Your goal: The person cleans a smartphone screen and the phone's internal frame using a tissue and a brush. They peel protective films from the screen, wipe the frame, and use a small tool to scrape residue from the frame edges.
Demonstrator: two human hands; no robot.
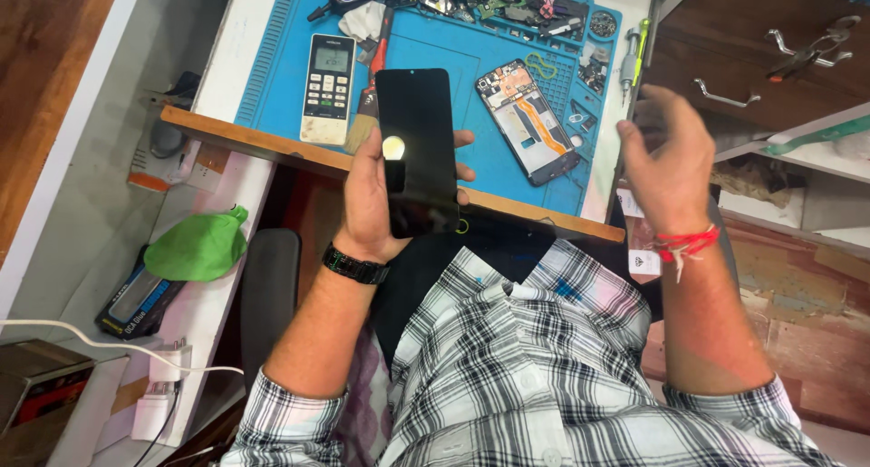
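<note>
Here the left hand [376, 195] grips a black phone screen [417, 150] by its long edges, upright over the desk [272, 145] edge, at about 12 o'clock from the person's chest. The right hand [666, 163] hangs empty at 2 o'clock, fingers loosely spread. The glass looks thin, glossy and dark, with a bright lamp glare near its middle. Held one-handed, it could slip and strike the wooden edge, or flex and crack under a tight thumb. The opened phone [527, 118] lies on the blue mat [435, 50] at 1 o'clock.
</note>
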